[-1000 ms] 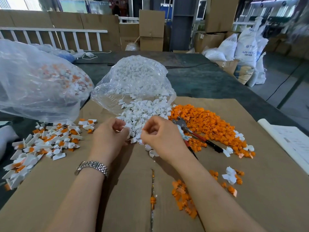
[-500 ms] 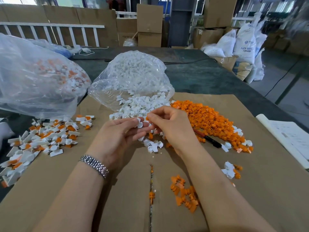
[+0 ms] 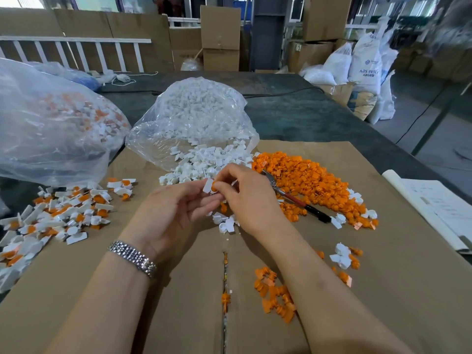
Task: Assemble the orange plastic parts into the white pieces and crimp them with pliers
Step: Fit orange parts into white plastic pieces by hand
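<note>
My left hand holds a small white piece at its fingertips, palm up. My right hand pinches an orange plastic part against that white piece. Behind the hands lies a heap of white pieces spilling from a clear bag. A wide heap of orange parts lies to the right, with red-and-black-handled pliers lying on it. Assembled white-and-orange pieces are scattered at the left.
A big clear bag of assembled pieces stands at the left. Loose orange parts lie near my right forearm, and a few mixed pieces lie further right. Papers lie at the right edge. Brown cardboard covers the dark table.
Both hands lifted slightly off the white heap and drew together. My left palm turned up with a white piece, and my right hand now presses an orange part onto it.
</note>
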Demonstrator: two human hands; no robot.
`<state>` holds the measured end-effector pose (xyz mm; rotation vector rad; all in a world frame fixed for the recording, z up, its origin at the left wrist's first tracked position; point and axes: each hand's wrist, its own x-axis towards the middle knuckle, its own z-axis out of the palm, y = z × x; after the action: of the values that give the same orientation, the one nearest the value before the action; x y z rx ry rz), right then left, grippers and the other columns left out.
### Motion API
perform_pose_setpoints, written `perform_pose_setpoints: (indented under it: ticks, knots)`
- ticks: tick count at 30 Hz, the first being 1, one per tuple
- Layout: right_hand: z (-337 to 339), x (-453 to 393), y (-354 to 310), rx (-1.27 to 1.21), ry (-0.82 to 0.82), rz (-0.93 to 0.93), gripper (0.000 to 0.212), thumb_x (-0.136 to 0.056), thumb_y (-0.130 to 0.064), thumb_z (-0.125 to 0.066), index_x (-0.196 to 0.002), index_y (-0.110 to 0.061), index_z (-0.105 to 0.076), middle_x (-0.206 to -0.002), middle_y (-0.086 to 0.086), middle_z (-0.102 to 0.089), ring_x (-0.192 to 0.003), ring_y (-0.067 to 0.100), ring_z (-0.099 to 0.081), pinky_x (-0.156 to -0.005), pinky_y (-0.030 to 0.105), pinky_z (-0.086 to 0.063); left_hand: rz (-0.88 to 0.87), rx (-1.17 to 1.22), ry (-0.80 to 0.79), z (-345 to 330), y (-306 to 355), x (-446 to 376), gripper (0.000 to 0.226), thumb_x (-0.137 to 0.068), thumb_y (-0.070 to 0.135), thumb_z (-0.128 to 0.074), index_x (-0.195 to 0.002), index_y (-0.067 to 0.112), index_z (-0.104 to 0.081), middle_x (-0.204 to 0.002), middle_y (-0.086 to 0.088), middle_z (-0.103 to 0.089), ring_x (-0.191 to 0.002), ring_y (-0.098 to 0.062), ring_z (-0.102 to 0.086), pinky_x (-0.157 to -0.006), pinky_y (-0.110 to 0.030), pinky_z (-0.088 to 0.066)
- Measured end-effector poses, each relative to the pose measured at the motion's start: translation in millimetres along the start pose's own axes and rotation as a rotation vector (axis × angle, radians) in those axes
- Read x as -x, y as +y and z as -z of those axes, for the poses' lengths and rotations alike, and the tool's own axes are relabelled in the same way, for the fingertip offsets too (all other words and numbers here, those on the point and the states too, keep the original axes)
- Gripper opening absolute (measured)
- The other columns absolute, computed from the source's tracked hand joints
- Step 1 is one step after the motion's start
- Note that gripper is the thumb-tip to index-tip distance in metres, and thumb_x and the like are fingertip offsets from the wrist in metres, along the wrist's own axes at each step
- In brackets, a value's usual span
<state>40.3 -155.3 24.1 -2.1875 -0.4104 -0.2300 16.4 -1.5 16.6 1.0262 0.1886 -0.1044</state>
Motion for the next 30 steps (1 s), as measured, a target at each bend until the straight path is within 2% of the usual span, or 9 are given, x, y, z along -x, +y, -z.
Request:
perform_pose_setpoints:
  ticks: [4, 7, 12, 16, 19, 23, 24, 27, 30]
  knots:
    - [7.3, -1.8, 0.0, -0.188, -0.035, -0.033, 0.003, -0.097, -0.016, -0.066, -0.095, -0.016, -0.068, -0.086, -0.01, -0.065, -0.074, 0.0, -0.058, -0.067, 0.012, -0.045, 0.005, 0.013, -0.05, 3.2, 1.1, 1.6, 0.028, -0.078, -0.008, -0.064, -0.107, -0.007, -0.067, -0.099, -0.028, -0.074, -0.09, -0.029, -0.077, -0.07, -0.024, -0.062]
    - [6.9, -1.2, 0.3, -0.184, -0.049, -0.05, 0.004, -0.097, -0.02, -0.065, -0.096, -0.018, -0.068, -0.084, -0.014, -0.062, -0.072, -0.004, -0.055, -0.065, 0.01, -0.041, -0.122, -0.149, -0.019, 2.5, -2.1, 1.1, 0.034, -0.07, -0.001, -0.072, -0.104, -0.003, -0.071, -0.095, -0.02, -0.077, -0.087, -0.023, -0.077, -0.068, -0.02, -0.059]
    - [8.3, -1.3, 3.2, -0.16, -0.066, -0.146, 0.008, -0.1, -0.026, -0.061, -0.096, -0.021, -0.066, -0.084, -0.014, -0.059, -0.075, 0.001, -0.055, -0.064, 0.016, -0.039, -0.298, -0.521, 0.075, 1.0, -8.3, 0.6, 0.019, -0.079, 0.006, -0.08, -0.097, 0.013, -0.077, -0.09, -0.008, -0.079, -0.077, -0.013, -0.074, -0.063, -0.017, -0.055]
    - [11.3, -2.8, 2.2, -0.177, -0.059, -0.116, 0.006, -0.098, -0.024, -0.063, -0.095, -0.019, -0.066, -0.081, -0.015, -0.059, -0.071, -0.003, -0.054, -0.061, 0.01, -0.038, -0.196, -0.232, 0.02, -1.5, -7.7, 0.2, 0.026, -0.07, 0.006, -0.079, -0.096, 0.005, -0.078, -0.099, -0.019, -0.077, -0.093, -0.028, -0.076, -0.073, -0.024, -0.06]
    - [13.5, -3.6, 3.0, -0.213, -0.07, -0.13, 0.007, -0.096, -0.025, -0.066, -0.093, -0.018, -0.068, -0.079, -0.013, -0.062, -0.066, -0.006, -0.054, -0.059, 0.009, -0.039, -0.161, -0.086, -0.003, -3.3, -9.0, 1.1, 0.022, -0.069, 0.001, -0.076, -0.09, 0.004, -0.079, -0.101, -0.021, -0.076, -0.094, -0.03, -0.076, -0.076, -0.025, -0.06]
    - [14.4, -3.4, 4.5, -0.197, -0.061, -0.166, 0.013, -0.092, -0.029, -0.07, -0.082, -0.022, -0.065, -0.074, -0.013, -0.062, -0.061, -0.005, -0.055, -0.058, 0.014, -0.039, -0.245, -0.331, 0.013, -7.4, -11.2, 4.0, 0.019, -0.076, 0.005, -0.078, -0.093, 0.012, -0.08, -0.096, -0.014, -0.078, -0.088, -0.026, -0.077, -0.069, -0.024, -0.06]
    - [14.7, -3.5, 5.0, -0.197, -0.07, -0.173, 0.014, -0.092, -0.031, -0.071, -0.083, -0.022, -0.066, -0.074, -0.013, -0.062, -0.06, -0.005, -0.055, -0.058, 0.014, -0.04, -0.248, -0.329, 0.015, -8.0, -11.4, 3.7, 0.019, -0.075, 0.003, -0.077, -0.092, 0.011, -0.079, -0.096, -0.015, -0.078, -0.087, -0.025, -0.077, -0.068, -0.024, -0.06]
    - [24.3, -3.8, 6.0, -0.325, -0.168, -0.201, 0.017, -0.091, -0.039, -0.072, -0.094, -0.022, -0.07, -0.078, -0.012, -0.068, -0.06, -0.007, -0.057, -0.059, 0.014, -0.044, -0.173, -0.091, -0.03, -7.7, -9.5, 1.4, 0.023, -0.069, 0.0, -0.074, -0.091, 0.004, -0.079, -0.099, -0.018, -0.077, -0.09, -0.026, -0.077, -0.074, -0.024, -0.06]
    - [39.4, -4.7, 9.5, -0.405, -0.263, -0.157, 0.028, -0.086, -0.037, -0.079, -0.11, -0.028, -0.069, -0.094, -0.008, -0.071, -0.074, -0.002, -0.063, -0.069, 0.022, -0.053, -0.132, -0.009, -0.085, -2.7, -7.1, -2.2, 0.02, -0.073, -0.002, -0.072, -0.088, 0.007, -0.081, -0.099, -0.017, -0.077, -0.091, -0.025, -0.076, -0.077, -0.024, -0.06]
